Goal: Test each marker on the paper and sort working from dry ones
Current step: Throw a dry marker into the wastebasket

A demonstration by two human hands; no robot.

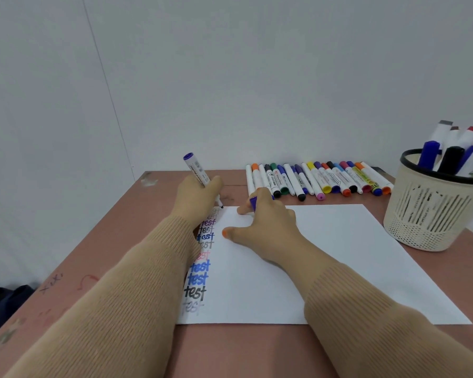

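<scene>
My left hand (195, 199) grips an uncapped purple marker (196, 170), its tip at the top left corner of the white paper (339, 255). A column of "test" words (202, 264) in several colours runs down the paper's left edge, partly hidden by my left arm. My right hand (268, 225) rests on the paper with thumb spread and pinches the marker's purple cap (253, 203) between its fingers. A row of capped markers (317, 180) lies side by side beyond the paper.
A cream basket (432, 214) with a black rim stands at the right, holding several upright markers (453, 148). The reddish-brown table (243, 350) meets a white wall behind. Its left edge drops off near a dark bag on the floor (6, 301).
</scene>
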